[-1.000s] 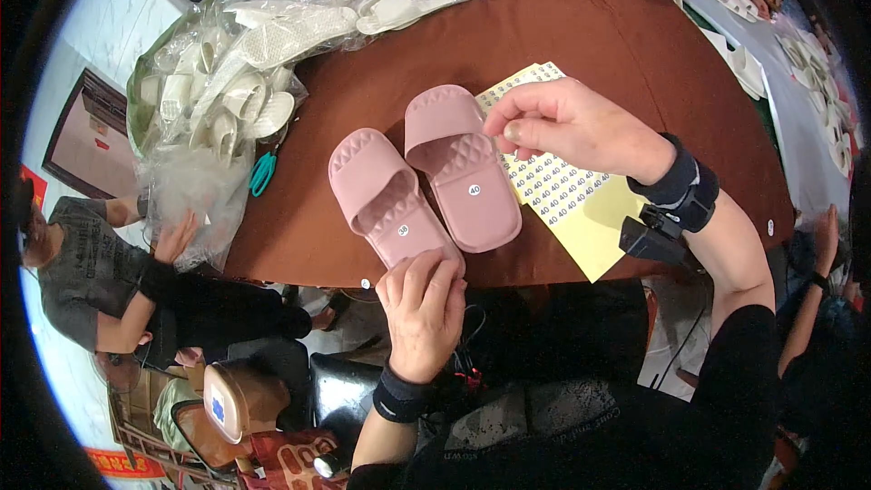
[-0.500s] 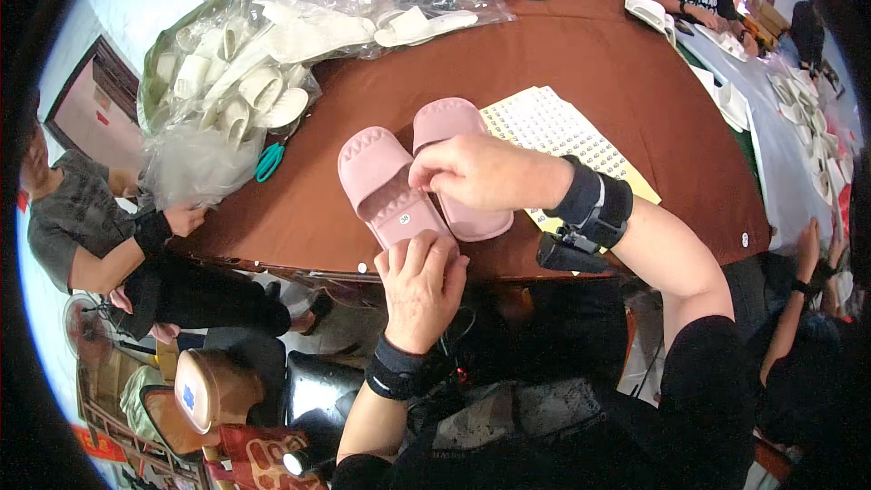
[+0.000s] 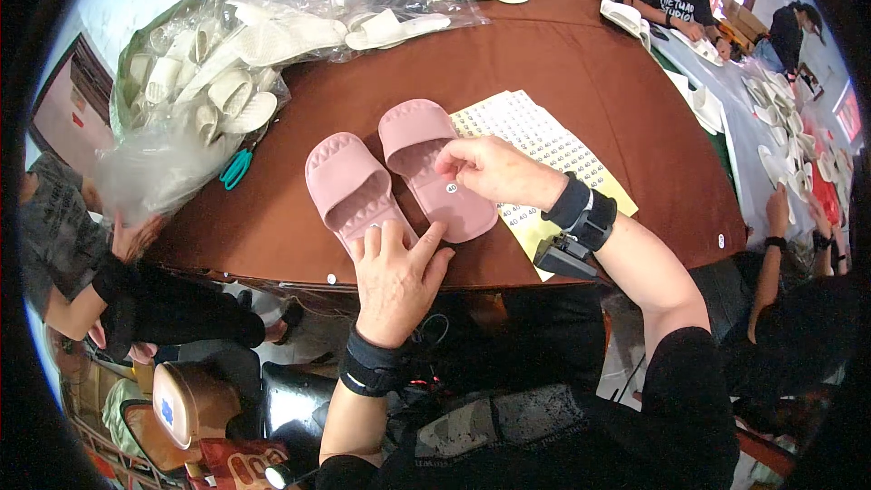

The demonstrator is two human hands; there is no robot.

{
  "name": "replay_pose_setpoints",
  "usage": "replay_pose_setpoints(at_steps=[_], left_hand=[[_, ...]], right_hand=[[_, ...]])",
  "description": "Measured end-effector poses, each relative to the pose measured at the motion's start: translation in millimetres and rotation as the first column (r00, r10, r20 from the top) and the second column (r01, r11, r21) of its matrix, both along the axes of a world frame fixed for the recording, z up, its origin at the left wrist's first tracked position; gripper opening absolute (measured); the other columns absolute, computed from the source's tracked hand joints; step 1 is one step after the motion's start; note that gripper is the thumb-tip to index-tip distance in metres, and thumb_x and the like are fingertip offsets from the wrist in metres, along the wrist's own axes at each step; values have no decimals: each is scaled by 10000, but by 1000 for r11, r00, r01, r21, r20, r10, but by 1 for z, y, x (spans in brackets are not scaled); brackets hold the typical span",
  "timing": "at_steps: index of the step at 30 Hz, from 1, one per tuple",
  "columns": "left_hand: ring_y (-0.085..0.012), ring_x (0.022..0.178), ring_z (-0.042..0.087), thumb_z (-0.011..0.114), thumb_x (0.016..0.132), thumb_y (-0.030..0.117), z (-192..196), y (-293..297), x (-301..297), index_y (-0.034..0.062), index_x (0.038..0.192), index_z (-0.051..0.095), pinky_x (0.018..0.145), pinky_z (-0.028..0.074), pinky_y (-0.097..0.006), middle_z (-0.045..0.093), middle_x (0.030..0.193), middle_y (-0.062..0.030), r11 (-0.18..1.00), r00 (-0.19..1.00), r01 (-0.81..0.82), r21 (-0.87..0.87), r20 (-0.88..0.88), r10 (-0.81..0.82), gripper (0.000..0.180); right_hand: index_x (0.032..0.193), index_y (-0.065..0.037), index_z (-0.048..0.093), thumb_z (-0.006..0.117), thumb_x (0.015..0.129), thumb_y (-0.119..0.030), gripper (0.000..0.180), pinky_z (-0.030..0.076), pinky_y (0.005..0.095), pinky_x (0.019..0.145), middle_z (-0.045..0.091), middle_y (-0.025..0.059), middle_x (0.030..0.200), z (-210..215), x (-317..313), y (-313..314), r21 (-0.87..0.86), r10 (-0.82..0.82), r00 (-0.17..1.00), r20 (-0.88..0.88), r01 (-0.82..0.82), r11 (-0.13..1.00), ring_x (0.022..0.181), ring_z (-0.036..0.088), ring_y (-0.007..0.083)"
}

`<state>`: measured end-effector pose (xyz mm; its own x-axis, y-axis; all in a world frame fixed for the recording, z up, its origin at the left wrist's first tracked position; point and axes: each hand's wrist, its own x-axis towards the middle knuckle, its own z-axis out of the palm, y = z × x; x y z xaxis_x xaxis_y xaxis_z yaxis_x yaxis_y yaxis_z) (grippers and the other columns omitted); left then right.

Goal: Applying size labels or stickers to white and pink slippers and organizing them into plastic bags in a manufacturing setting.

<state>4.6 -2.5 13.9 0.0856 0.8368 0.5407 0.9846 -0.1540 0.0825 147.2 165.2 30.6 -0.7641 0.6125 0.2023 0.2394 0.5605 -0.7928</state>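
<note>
Two pink slippers lie side by side on the brown table, the left slipper [image 3: 343, 172] and the right slipper [image 3: 415, 130], heels toward me. My left hand [image 3: 392, 263] rests with spread fingers on the left slipper's heel, its index finger reaching the right slipper's heel edge. Over the right slipper is my right hand [image 3: 501, 168], fingers curled together; whatever is between the fingertips is hidden. A small round white sticker [image 3: 452, 188] sits on the right slipper's insole, just below those fingertips. Partly under my right forearm lies a yellow-backed sheet of round stickers [image 3: 535, 132].
A plastic bag of white slippers [image 3: 240, 91] covers the table's far left, with teal-handled scissors [image 3: 236, 169] beside it. A person [image 3: 68, 245] sits at the left holding plastic film. Other people work with white slippers across the table and at the covered table [image 3: 699, 63] on the right.
My right hand has drawn back from between the slippers, uncovering the sticker on the right one. My left fingers have spread over the left slipper's heel, where its sticker no longer shows.
</note>
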Motion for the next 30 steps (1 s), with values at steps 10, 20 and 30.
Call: replay_pose_setpoints(at_steps=[10,20,30], left_hand=[[-261,820,467,694,764,234,-10,2,6,142,1031,672,770,365,-404,492,839,-60,996,999,5,92,46,-9,283],[-256,822,479,698,759,208,-7,2,8,128,1003,675,767,365,-396,516,839,-50,995,998,14,103,64,-20,258],[-252,814,477,697,758,210,-9,3,7,127,982,673,760,361,-393,515,840,-46,992,997,21,126,67,-30,241]], right_hand=[[1005,-5,576,486,787,66,246,476,341,838,608,120,955,-15,1,-3,231,127,990,-54,-111,967,932,589,247],[979,-14,574,491,759,63,248,478,365,829,607,129,960,-20,-1,-2,222,154,983,-99,-129,967,896,596,275],[997,-29,569,513,791,27,221,473,373,844,607,131,982,-22,-3,-1,175,120,990,-71,-106,979,957,585,284]])
